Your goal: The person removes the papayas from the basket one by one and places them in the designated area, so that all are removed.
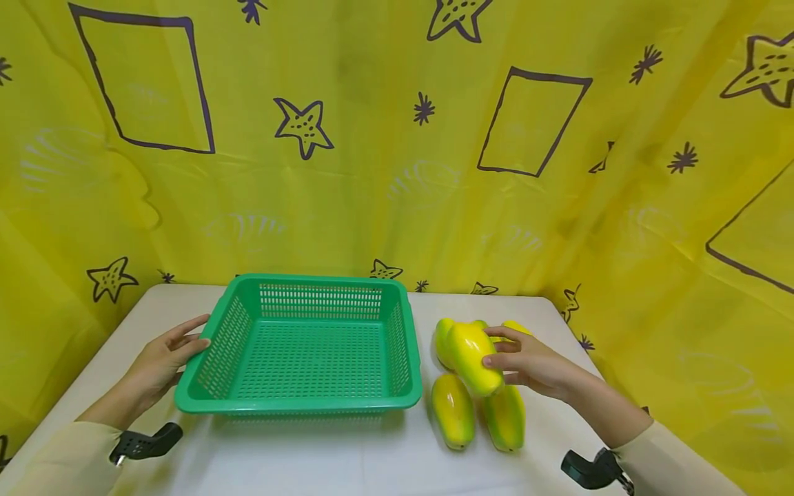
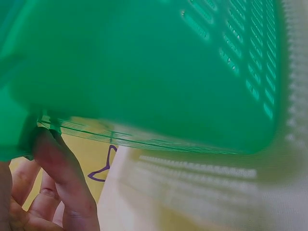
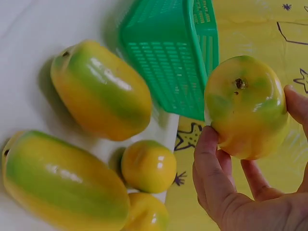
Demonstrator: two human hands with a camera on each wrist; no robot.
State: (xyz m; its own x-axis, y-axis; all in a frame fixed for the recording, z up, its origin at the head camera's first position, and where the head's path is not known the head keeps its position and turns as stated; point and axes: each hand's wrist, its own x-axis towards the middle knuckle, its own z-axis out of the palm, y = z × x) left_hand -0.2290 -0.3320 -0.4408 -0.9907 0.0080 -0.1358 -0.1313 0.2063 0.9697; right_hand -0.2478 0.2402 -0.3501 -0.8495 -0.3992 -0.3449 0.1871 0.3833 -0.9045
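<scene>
On the table's left half stands a green plastic basket [image 1: 412, 344] with slotted walls and nothing inside. My left hand [image 1: 164, 358] grips its left rim; in the left wrist view the thumb [image 2: 65, 178] presses against the green plastic. My right hand [image 1: 533, 362] holds a glossy yellow-green papaya [image 1: 471, 355] between thumb and fingers, just right of the basket and above other papayas. In the right wrist view the held papaya [image 3: 248, 108] shows its dark-tipped end towards me, clear of the table.
Two papayas lie at the front, one on the left [image 1: 453, 412] and one on the right [image 1: 505, 420]. Behind them are more, one at the left [image 1: 442, 341], partly hidden by the held one. A white-covered table [image 1: 298, 458] meets a yellow patterned curtain [image 1: 360, 207] at back and sides.
</scene>
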